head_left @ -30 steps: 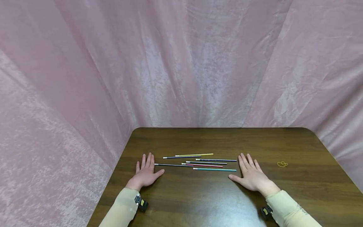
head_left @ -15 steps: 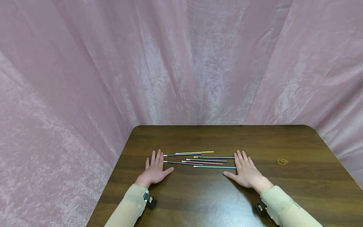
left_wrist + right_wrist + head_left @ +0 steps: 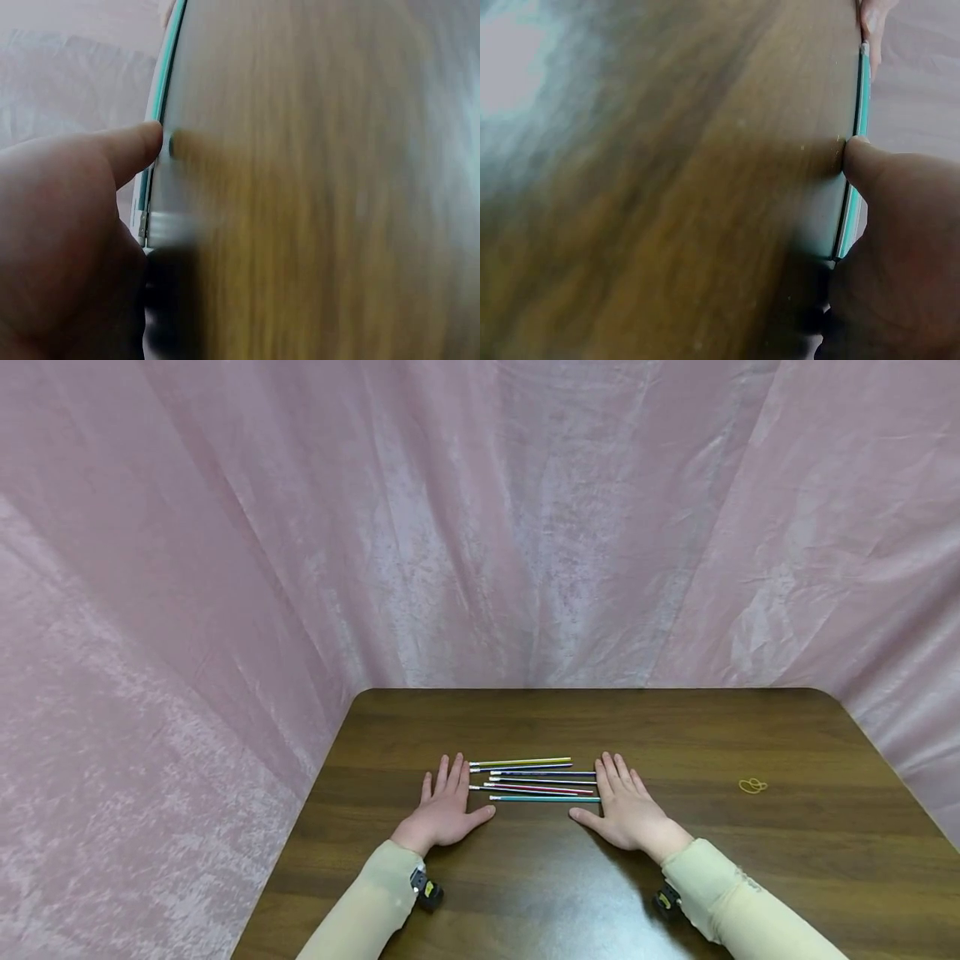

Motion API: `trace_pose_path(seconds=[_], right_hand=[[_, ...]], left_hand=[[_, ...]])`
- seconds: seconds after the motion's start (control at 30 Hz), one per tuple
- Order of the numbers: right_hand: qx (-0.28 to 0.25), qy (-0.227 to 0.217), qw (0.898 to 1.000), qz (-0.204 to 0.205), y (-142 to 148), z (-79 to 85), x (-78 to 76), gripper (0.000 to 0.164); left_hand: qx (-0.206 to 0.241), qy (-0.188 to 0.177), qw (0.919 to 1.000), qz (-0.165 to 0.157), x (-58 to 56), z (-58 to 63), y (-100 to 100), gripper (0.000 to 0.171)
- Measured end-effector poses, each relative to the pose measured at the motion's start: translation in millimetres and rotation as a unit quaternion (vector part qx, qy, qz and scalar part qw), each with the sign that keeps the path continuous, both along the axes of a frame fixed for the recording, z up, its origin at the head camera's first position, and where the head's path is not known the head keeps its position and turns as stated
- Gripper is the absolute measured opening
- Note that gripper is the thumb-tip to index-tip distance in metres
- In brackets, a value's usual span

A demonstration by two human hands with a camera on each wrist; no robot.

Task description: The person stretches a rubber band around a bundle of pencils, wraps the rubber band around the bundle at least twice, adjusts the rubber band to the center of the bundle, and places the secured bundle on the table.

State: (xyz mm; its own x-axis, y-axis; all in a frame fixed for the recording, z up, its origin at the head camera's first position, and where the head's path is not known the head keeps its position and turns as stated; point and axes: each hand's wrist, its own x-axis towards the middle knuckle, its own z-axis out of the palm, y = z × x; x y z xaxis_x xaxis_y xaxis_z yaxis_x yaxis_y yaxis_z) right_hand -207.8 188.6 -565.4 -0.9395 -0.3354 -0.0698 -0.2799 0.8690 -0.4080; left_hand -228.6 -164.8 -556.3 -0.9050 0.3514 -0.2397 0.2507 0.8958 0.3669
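Several pencils with white eraser ends lie side by side across the table, among them a yellow pencil [image 3: 525, 761], a red pencil [image 3: 540, 789] and a teal pencil [image 3: 543, 799]. At their eraser ends my left hand [image 3: 442, 814] stands with fingers straight and thumb spread. Facing it, my right hand [image 3: 626, 814] has straight fingers right at the opposite ends of the pencils. Both hands are low on the tabletop, with the pencils between them. In the right wrist view the teal pencil [image 3: 864, 97] runs past my right thumb.
A looped yellow rubber band [image 3: 753, 786] lies on the brown wooden table [image 3: 540, 877], to the right of my right hand. Behind the table's far edge hangs a pink curtain [image 3: 480, 527]. A small black wrist camera [image 3: 427, 891] sits under my left cuff.
Both hands have moved inward, the left to the right and the right to the left. The pencils have been pushed closer together, their ends more nearly in line.
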Motion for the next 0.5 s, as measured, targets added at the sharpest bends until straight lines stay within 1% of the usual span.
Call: trace_pose_path(seconds=[0.1,0.17,0.23,0.27,0.3,0.37,0.4,0.43,0.47,0.5], right_hand=[[0.001,-0.005,1.000,0.003,-4,5.4,-0.1,0.108],[-0.005,-0.009,1.000,0.007,-4,11.6,0.8,0.107],[-0.016,-0.008,1.000,0.013,-2,13.9,1.1,0.106],[-0.008,-0.009,1.000,0.013,0,10.7,-0.5,0.108],[-0.002,-0.013,1.000,0.013,1,12.8,-0.3,0.107],[0.006,-0.014,1.000,0.012,3,11.6,-2.0,0.107],[0.008,-0.009,1.000,0.012,4,7.1,-4.2,0.107],[0.019,-0.011,1.000,0.009,4,6.7,-5.8,0.107],[0.021,-0.008,1.000,0.008,4,3.6,-7.5,0.108],[0.018,-0.006,1.000,0.008,2,4.1,-7.8,0.108]], left_hand=[[0.006,0.000,1.0000,-0.005,0.6,1.5,4,0.103],[0.000,0.002,1.0000,-0.004,0.5,1.7,3,0.105],[-0.008,0.005,1.0000,0.000,-0.3,1.2,1,0.108],[-0.012,0.005,0.9999,0.003,-0.8,0.9,-1,0.110],[-0.014,0.004,0.9999,0.006,-1.2,1.2,-2,0.111],[-0.018,0.004,0.9998,0.010,-2.6,1.6,-3,0.112],[-0.020,0.005,0.9997,0.010,-3.3,2.2,-2,0.113],[-0.021,0.004,0.9997,0.009,-4.1,2.6,-1,0.113],[-0.019,0.003,0.9998,0.008,-4.5,3.9,1,0.113],[-0.016,0.002,0.9998,0.006,-5.1,4.6,4,0.113]])
